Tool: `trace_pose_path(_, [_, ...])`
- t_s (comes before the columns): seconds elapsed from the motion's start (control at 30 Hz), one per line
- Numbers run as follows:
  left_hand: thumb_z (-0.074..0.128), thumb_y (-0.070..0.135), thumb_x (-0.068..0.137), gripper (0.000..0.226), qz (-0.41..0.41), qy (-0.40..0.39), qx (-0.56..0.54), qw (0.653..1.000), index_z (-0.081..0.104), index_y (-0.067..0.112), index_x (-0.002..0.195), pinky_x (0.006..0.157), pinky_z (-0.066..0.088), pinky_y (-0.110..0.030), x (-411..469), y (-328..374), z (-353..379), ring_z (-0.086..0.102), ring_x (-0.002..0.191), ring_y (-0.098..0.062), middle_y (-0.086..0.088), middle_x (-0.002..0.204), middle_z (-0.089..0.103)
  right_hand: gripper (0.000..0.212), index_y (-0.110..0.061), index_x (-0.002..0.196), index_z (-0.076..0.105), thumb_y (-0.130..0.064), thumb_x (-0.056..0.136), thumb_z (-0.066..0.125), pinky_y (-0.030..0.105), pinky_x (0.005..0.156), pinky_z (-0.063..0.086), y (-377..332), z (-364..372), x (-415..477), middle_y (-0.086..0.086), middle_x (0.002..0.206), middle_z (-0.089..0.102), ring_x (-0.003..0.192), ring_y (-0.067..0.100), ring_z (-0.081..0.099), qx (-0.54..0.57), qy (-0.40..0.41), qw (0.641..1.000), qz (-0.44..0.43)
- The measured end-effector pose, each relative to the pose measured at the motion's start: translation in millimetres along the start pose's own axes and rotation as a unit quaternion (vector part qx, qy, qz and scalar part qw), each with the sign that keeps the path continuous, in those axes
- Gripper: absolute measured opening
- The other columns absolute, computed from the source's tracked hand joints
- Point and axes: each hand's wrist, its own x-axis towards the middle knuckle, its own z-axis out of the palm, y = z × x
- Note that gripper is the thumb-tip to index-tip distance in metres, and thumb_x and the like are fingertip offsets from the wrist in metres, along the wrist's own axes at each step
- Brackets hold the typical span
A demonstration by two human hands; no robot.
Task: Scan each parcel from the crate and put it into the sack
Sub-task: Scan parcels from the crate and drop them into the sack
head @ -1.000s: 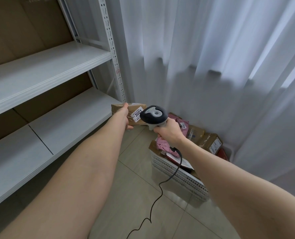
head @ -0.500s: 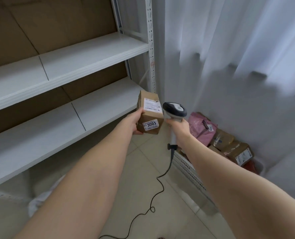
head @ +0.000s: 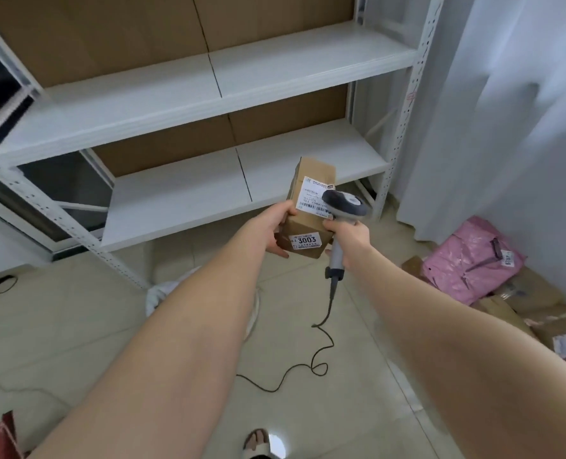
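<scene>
My left hand (head: 272, 226) grips a small brown cardboard parcel (head: 309, 193) from its left side; a sticker reading 3003 faces me and a white shipping label is on its upper face. My right hand (head: 350, 236) holds a grey corded scanner (head: 345, 204) by the handle, its head right over that shipping label. A white sack (head: 158, 294) lies on the floor under my left forearm, mostly hidden. At the right edge lie a pink bagged parcel (head: 470, 262) and brown boxes (head: 519, 304) in the crate, whose walls are hidden.
A white metal shelf rack (head: 208, 84) with cardboard backing stands ahead. Grey curtains (head: 506, 104) hang at the right. The scanner cable (head: 311, 366) loops over the tiled floor. A sandalled foot (head: 258, 442) shows at the bottom, something red (head: 0, 438) at the lower left.
The view has swung left, away from the crate. The parcel has been turned so that its shipping label faces up, and the scanner head now sits over that label.
</scene>
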Motion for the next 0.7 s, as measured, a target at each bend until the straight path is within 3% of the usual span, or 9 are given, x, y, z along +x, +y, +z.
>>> trace_pose_path(0.17, [0.065, 0.034, 0.075, 0.03, -0.018, 0.029, 0.025, 0.999, 0.055, 0.019, 0.099, 0.085, 0.04, -0.054, 20.6, -24.4, -90.8, 0.058, 0.097, -0.029, -0.01, 0.103, 0.063, 0.021, -0.015, 0.085, 0.052, -0.011, 0.081, 0.073, 0.047, 0.086, 0.057, 25.0, 87.4, 6.0, 0.007, 0.081, 0.064, 0.078, 0.026, 0.066, -0.058, -0.022, 0.998, 0.012])
trace_pose_path(0.3, [0.077, 0.04, 0.074, 0.045, -0.031, 0.034, 0.02, 0.999, 0.059, 0.013, 0.106, 0.085, 0.051, -0.041, 61.6, -50.2, -179.2, 0.065, 0.094, -0.025, -0.009, 0.101, 0.069, 0.022, -0.016, 0.077, 0.051, -0.007, 0.08, 0.071, 0.048, 0.087, 0.056, 56.1, 178.3, 24.3, 0.006, 0.075, 0.062, 0.074, 0.026, 0.063, -0.094, -0.033, 0.995, 0.015])
trace_pose_path(0.43, [0.077, 0.033, 0.077, 0.035, -0.068, 0.024, -0.006, 0.997, 0.06, 0.012, 0.099, 0.059, 0.057, -0.034, 116.2, -76.0, -271.8, 0.073, 0.071, -0.023, -0.009, 0.078, 0.075, 0.021, -0.015, 0.077, 0.054, -0.006, 0.079, 0.073, 0.044, 0.084, 0.057, 100.1, 277.5, 54.6, 0.006, 0.077, 0.063, 0.076, 0.025, 0.064, -0.105, -0.033, 0.993, 0.041])
trace_pose_path(0.5, [0.076, 0.032, 0.078, 0.032, -0.094, 0.022, -0.013, 0.995, 0.059, 0.012, 0.097, 0.053, 0.056, -0.031, 144.5, -91.0, -312.4, 0.072, 0.064, -0.022, -0.008, 0.072, 0.074, 0.021, -0.015, 0.076, 0.054, -0.005, 0.078, 0.073, 0.042, 0.079, 0.056, 126.4, 321.2, 71.4, 0.005, 0.076, 0.063, 0.072, 0.022, 0.064, -0.103, -0.038, 0.992, 0.058])
trace_pose_path(0.63, [0.076, 0.042, 0.077, 0.036, -0.138, 0.039, -0.004, 0.99, 0.059, 0.015, 0.094, 0.083, 0.055, -0.041, 201.8, -132.8, -371.2, 0.066, 0.086, -0.025, -0.009, 0.093, 0.068, 0.022, -0.016, 0.079, 0.056, 0.0, 0.078, 0.071, 0.039, 0.074, 0.053, 182.7, 388.8, 108.7, 0.006, 0.077, 0.064, 0.068, 0.021, 0.063, -0.081, -0.049, 0.99, 0.105])
trace_pose_path(0.7, [0.074, 0.049, 0.076, 0.043, -0.164, 0.043, -0.013, 0.985, 0.061, 0.016, 0.1, 0.087, 0.054, -0.045, 230.4, -161.5, -387.9, 0.066, 0.091, -0.028, -0.011, 0.098, 0.069, 0.021, -0.016, 0.08, 0.057, -0.001, 0.078, 0.071, 0.042, 0.075, 0.055, 214.9, 411.6, 130.6, 0.008, 0.079, 0.066, 0.071, 0.025, 0.065, -0.093, -0.046, 0.988, 0.118])
